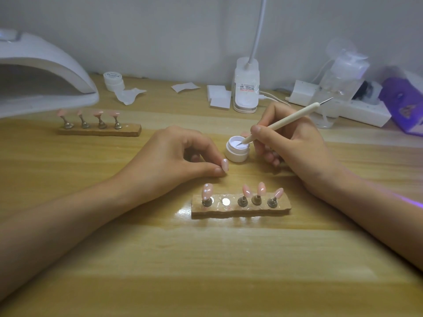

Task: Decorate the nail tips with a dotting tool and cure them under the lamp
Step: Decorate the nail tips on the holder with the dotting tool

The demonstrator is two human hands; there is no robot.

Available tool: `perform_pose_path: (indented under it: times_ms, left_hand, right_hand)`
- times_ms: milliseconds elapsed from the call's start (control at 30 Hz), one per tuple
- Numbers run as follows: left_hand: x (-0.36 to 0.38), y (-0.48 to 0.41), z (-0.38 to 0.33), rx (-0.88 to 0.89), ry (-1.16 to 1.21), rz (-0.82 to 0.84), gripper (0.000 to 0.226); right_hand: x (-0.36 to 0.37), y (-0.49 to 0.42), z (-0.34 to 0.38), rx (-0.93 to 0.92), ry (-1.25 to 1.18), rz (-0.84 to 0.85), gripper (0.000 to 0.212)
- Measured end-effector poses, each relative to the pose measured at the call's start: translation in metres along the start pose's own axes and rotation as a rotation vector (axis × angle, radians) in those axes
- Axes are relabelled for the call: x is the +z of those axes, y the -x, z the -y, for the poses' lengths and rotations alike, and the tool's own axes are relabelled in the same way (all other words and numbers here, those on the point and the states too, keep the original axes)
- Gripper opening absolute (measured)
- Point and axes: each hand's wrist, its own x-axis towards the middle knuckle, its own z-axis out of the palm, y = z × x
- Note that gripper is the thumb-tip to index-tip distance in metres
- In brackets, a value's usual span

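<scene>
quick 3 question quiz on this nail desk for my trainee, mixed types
1. True or false: the right hand has the dotting tool dipped into the open jar.
2. How many pink tips stand on the near holder? A three, B four, C five.
3. Fill in: the left hand pinches a ____.

Key: 1 true; 2 B; 3 nail tip.

Wooden table (206, 259), set against a white wall (160, 30). At the back centre stands a white gooseneck desk light (246, 85), its cable (272, 97) running right toward a white power strip (357, 110). A clear pump bottle (338, 83) stands in front of the strip. Purple box (405, 104) at far right. Stacked white pads (219, 97) just left of the light; one flat wipe (185, 87) and one crumpled wipe (129, 94) farther left.
</scene>
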Motion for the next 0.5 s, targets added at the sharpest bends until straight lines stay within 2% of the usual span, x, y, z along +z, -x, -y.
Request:
perform_pose_path:
  times_ms: [233, 367, 500]
  left_hand:
    - [0.0, -0.001, 0.003, 0.017, 0.011, 0.011, 0.006]
    - [-0.001, -0.001, 0.004, 0.046, 0.018, 0.026, 0.015]
    - [0.0, -0.001, 0.005, 0.048, 0.008, 0.021, 0.012]
  right_hand:
    - [0.0, 0.0, 0.005, -0.029, -0.126, -0.058, 0.022]
    - [0.0, 0.002, 0.009, -0.072, -0.165, -0.111, 0.022]
    - [0.0, 0.001, 0.011, -0.106, -0.193, -0.126, 0.021]
